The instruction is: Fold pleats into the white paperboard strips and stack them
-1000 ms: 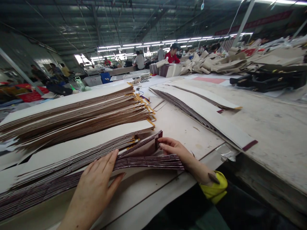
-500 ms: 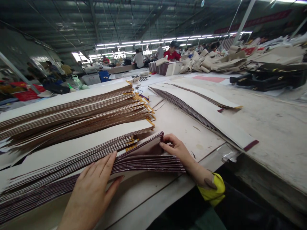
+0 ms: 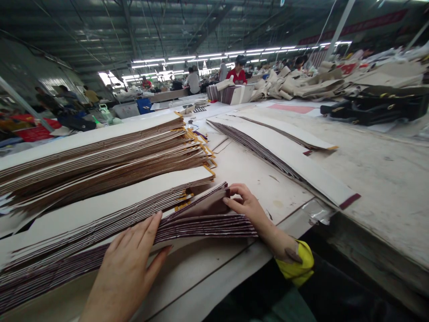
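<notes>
"Maroon edges are shown along the front of a long stack of pale strips (image 3: 208, 227); by what is this stack steadied?"

"By the left hand (image 3: 125, 261), which is laid across its middle. The fingers are stretched out and kept close together, with the thumb spread apart near the stack's lower edge. Whether any squeeze is applied cannot be told."

"And at the stack's right end?"

"There, a few raised strips (image 3: 192, 205) are lifted off the layers below, so that a wedge-shaped gap is formed. Their end is pinched between the thumb and bent forefinger of the right hand (image 3: 246, 203), though the contact is partly hidden. Below that wrist a yellow cuff (image 3: 298, 264) is worn."

"By what is the stack surrounded?"

"Just behind it a yellow-tipped pile (image 3: 134, 190) is set, and farther behind, brown-edged piles (image 3: 100, 156) are laid roughly parallel. Well to its right, a fanned pile (image 3: 284, 158) with a maroon end is spread at a slant."

"On what is the stack supported?"

"On a pale worktable (image 3: 254, 167), at whose near edge, to the right of the stack, crumpled clear plastic (image 3: 318, 214) is seen. Far beyond the stack, black bags (image 3: 378, 107) are placed to the right, and a person in red (image 3: 237, 75) is seen behind upright bundles (image 3: 231, 94)."
</notes>
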A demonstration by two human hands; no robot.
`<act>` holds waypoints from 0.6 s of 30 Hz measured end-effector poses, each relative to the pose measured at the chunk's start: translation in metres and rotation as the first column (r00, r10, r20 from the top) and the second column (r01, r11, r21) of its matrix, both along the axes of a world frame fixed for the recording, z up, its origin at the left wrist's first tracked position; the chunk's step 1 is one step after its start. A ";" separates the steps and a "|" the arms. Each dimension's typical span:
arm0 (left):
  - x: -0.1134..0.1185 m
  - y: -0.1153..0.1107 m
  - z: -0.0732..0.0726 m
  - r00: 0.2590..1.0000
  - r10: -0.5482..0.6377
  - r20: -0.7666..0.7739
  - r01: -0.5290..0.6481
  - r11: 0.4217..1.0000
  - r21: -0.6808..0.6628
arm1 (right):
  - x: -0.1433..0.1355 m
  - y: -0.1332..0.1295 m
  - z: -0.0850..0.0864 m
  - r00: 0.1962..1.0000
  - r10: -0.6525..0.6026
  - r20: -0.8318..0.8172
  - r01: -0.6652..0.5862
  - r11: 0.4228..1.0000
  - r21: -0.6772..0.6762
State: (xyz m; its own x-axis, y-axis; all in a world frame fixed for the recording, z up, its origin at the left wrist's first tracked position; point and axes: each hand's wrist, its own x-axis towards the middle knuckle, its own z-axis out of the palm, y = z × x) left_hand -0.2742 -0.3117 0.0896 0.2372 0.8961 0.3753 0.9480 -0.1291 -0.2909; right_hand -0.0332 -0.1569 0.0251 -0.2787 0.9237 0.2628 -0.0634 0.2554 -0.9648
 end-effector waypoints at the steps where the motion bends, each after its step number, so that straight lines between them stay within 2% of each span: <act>1: 0.000 0.000 0.000 1.000 0.002 0.006 -0.002 1.000 -0.002 | 0.000 0.000 0.000 1.000 -0.002 -0.015 0.001 1.000 -0.016; 10: 0.000 0.001 0.000 0.998 0.048 0.041 -0.046 0.998 -0.047 | 0.004 -0.003 0.006 0.981 0.071 -0.182 -0.101 0.981 -0.166; 12: -0.001 0.002 0.001 0.997 0.054 0.055 -0.052 0.997 -0.052 | 0.005 -0.012 0.010 0.974 0.138 -0.182 -0.164 0.977 -0.139; 14: -0.001 0.004 0.004 0.996 0.044 0.074 -0.039 0.997 -0.065 | 0.005 -0.025 0.016 0.978 0.164 -0.128 -0.172 0.984 -0.051; 16: 0.003 0.005 0.010 0.995 0.024 0.094 -0.019 0.998 -0.060 | 0.007 -0.037 0.022 0.987 0.118 -0.105 -0.116 0.993 0.025; 18: 0.013 0.005 0.016 0.993 0.009 0.117 -0.005 0.999 -0.032 | 0.012 -0.043 0.030 0.986 0.055 -0.155 -0.052 0.998 0.022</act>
State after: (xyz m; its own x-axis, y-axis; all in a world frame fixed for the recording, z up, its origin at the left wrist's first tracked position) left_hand -0.2607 -0.3064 0.1057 0.1866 0.9096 0.3713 0.9763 -0.1294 -0.1736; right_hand -0.0213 -0.1999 0.0547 -0.2823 0.9034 0.3227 -0.2259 0.2644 -0.9376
